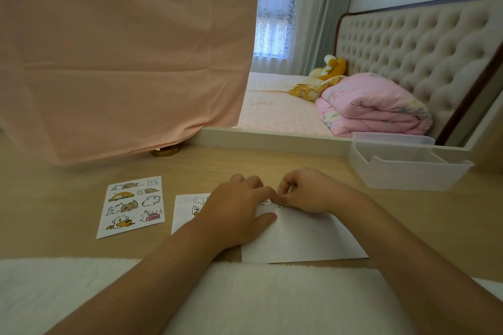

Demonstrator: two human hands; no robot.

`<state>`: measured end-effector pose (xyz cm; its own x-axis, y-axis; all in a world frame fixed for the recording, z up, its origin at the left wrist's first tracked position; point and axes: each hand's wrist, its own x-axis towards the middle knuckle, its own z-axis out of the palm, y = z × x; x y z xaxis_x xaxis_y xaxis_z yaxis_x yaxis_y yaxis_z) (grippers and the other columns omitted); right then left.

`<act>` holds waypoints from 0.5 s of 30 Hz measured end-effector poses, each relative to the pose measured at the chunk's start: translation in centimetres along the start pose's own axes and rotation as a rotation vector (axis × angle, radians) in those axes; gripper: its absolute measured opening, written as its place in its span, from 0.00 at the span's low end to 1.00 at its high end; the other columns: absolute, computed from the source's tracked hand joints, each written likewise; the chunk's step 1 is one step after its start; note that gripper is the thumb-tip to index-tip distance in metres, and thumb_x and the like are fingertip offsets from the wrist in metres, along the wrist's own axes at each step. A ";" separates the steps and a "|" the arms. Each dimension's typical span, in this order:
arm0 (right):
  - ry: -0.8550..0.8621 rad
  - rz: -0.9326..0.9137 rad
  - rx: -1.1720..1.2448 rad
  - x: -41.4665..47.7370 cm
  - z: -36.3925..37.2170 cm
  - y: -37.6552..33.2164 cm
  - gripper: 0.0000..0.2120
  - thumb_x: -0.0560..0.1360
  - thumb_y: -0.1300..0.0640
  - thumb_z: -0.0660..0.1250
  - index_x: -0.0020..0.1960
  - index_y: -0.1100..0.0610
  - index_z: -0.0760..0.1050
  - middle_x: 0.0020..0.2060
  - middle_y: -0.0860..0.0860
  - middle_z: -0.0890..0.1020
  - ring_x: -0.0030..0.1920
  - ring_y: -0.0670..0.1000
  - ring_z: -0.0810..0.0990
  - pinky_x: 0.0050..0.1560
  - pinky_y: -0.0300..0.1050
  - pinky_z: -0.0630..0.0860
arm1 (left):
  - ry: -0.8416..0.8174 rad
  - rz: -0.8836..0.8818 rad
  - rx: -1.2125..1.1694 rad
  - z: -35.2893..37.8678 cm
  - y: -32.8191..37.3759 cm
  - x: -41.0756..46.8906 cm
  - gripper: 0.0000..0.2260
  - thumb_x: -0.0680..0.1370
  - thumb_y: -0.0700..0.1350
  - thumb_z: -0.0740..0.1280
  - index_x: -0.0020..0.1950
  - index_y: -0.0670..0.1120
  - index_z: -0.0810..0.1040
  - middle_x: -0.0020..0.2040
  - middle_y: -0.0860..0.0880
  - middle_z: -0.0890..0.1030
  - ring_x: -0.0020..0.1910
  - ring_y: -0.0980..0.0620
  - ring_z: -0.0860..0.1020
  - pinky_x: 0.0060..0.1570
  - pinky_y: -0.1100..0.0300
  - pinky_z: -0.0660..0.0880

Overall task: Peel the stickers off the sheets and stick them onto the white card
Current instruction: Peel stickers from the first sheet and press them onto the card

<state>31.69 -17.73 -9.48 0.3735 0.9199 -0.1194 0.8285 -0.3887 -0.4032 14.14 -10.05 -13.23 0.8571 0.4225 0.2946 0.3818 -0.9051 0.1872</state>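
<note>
Bearing sticker sheet (132,207), wooden desk (272,163), bed (277,106) beyond

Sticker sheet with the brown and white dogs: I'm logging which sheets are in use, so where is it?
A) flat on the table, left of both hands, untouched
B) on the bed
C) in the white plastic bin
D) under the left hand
A: the sticker sheet lies flat on the table, apart from the left hand; the right hand pinches a sticker at the white card.

Bare left hand (234,207), bare right hand (307,193), bare forearms (152,275); white fleecy fabric (272,299) below (garment or blanket, cannot tell).
</note>
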 end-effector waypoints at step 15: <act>0.227 -0.155 -0.098 -3.6 0.7 1.2 0.14 0.79 0.50 0.64 0.63 0.41 0.76 0.48 0.40 0.79 0.50 0.43 0.75 0.53 0.43 0.74 | -0.049 0.048 0.106 0.6 0.3 -0.1 0.24 0.79 0.60 0.50 0.73 0.58 0.69 0.62 0.54 0.72 0.60 0.50 0.69 0.56 0.53 0.67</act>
<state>31.08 -21.53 -10.16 0.3140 0.9380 0.1470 0.9152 -0.2579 -0.3096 14.38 -10.36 -13.78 0.8902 0.3782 0.2541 0.3721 -0.9253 0.0735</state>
